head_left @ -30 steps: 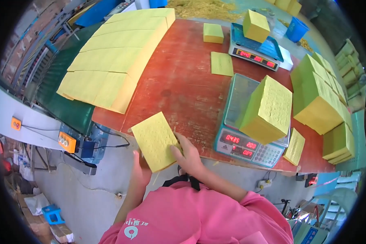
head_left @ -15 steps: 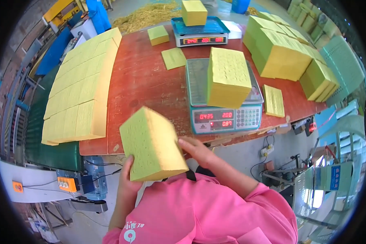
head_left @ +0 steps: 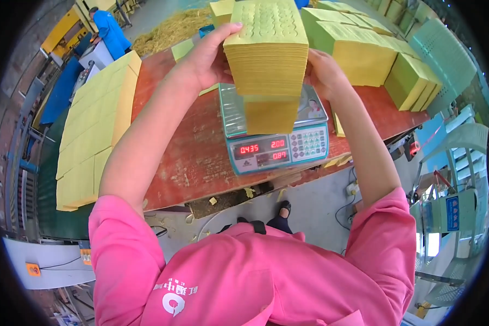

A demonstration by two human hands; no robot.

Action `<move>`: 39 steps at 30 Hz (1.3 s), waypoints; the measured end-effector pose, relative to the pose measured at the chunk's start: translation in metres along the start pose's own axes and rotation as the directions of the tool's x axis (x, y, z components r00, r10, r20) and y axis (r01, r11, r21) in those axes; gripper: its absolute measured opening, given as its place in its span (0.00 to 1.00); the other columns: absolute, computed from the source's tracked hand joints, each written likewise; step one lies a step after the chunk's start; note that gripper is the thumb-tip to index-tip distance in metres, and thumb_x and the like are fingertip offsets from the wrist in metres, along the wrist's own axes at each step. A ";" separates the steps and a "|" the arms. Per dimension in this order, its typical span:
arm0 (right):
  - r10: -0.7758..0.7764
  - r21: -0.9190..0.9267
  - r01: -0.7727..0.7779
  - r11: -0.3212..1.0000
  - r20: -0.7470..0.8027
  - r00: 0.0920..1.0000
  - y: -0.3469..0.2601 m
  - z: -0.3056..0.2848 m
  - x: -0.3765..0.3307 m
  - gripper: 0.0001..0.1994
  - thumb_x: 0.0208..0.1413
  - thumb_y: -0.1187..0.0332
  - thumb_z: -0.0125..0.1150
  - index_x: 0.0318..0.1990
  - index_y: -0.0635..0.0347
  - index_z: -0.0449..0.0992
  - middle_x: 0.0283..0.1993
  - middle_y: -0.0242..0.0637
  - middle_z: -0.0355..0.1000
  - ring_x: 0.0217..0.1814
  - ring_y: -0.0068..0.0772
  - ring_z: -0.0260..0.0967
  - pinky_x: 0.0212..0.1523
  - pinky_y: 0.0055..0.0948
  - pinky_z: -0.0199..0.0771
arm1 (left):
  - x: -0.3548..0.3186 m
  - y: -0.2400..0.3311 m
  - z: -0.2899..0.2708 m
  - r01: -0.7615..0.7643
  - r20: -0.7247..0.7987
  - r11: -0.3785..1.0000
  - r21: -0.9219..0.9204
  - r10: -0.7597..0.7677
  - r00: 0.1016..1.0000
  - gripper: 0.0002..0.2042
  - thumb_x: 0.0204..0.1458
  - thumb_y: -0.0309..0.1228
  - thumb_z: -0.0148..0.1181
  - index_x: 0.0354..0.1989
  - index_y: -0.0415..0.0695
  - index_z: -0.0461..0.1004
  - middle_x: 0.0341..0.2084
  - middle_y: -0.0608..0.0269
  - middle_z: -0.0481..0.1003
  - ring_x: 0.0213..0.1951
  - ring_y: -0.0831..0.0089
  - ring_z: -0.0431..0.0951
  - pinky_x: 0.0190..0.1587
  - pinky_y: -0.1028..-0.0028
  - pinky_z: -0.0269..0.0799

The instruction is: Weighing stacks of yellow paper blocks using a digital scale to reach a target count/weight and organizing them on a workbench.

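Between my two hands is a thick block of stacked yellow paper sheets (head_left: 267, 65), its top face pressed with rows of curved marks. My left hand (head_left: 211, 58) grips its left side, thumb over the top edge; my right hand (head_left: 325, 75) is against its right side, its fingers partly hidden. Directly below, a second yellow paper block (head_left: 270, 117) rests on the pan of a teal and white digital scale (head_left: 309, 144) with a red lit display. Whether the upper block touches the lower one, I cannot tell.
Long rows of yellow paper blocks (head_left: 95, 136) line the left of the red table (head_left: 174, 168). More blocks (head_left: 364, 54) are piled at the right. Behind my left hand lies a smaller yellow block (head_left: 182, 50). A person in blue (head_left: 111, 35) stands at the far left.
Both hands have carried the paper block from in front of my body forward and up over the scale. It has turned so its marked face points up.
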State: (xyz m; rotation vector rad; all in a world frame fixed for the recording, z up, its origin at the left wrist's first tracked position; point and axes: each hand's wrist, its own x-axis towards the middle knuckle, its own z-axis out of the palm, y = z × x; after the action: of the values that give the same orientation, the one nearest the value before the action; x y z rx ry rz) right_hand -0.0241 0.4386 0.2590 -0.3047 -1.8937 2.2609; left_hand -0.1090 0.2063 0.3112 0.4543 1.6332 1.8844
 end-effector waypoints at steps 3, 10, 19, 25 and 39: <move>0.060 0.028 -0.061 0.998 0.024 0.998 0.018 -0.013 0.015 0.14 0.63 0.59 0.53 0.46 0.61 0.76 0.36 0.31 0.76 0.31 0.21 0.72 0.33 0.23 0.73 | 0.013 -0.012 0.001 0.049 0.003 0.998 0.025 -0.050 0.999 0.33 0.47 0.56 0.61 0.56 0.45 0.70 0.49 0.55 0.73 0.51 0.58 0.72 0.51 0.48 0.69; 0.086 -0.024 -0.085 0.996 0.052 0.995 0.035 -0.024 0.031 0.14 0.62 0.59 0.54 0.44 0.61 0.77 0.35 0.31 0.76 0.30 0.21 0.72 0.33 0.23 0.72 | 0.016 -0.026 -0.002 0.119 -0.014 0.992 0.038 -0.118 0.993 0.35 0.47 0.56 0.61 0.61 0.49 0.65 0.55 0.58 0.68 0.56 0.61 0.67 0.51 0.52 0.65; 0.023 -0.093 -0.023 0.995 0.002 1.000 0.038 -0.015 0.020 0.16 0.62 0.59 0.52 0.44 0.62 0.78 0.35 0.31 0.76 0.31 0.23 0.72 0.35 0.23 0.71 | 0.008 -0.033 0.005 0.065 -0.096 0.997 0.045 -0.060 0.994 0.35 0.47 0.59 0.60 0.58 0.48 0.69 0.50 0.57 0.72 0.53 0.62 0.70 0.52 0.54 0.66; -0.030 -0.137 0.020 0.990 -0.070 0.997 0.049 -0.020 0.018 0.18 0.62 0.58 0.53 0.46 0.64 0.78 0.35 0.31 0.76 0.31 0.23 0.71 0.34 0.23 0.69 | 0.006 -0.044 0.013 0.036 -0.133 0.996 0.081 -0.024 0.991 0.35 0.49 0.62 0.57 0.59 0.49 0.69 0.50 0.62 0.73 0.54 0.68 0.68 0.53 0.62 0.63; 0.064 0.282 -0.047 0.958 -0.051 0.997 0.091 0.004 0.066 0.34 0.62 0.38 0.48 0.62 0.58 0.69 0.56 0.33 0.71 0.54 0.27 0.69 0.52 0.28 0.70 | 0.082 -0.137 0.003 -0.388 -0.099 0.901 -0.197 0.375 0.922 0.31 0.62 0.55 0.48 0.65 0.44 0.60 0.55 0.64 0.69 0.53 0.72 0.71 0.52 0.71 0.71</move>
State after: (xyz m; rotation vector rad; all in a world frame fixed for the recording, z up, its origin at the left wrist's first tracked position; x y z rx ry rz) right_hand -0.0886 0.4363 0.1667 -0.3824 -1.5269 2.4863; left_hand -0.1408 0.2696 0.1676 0.6720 1.4308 2.3539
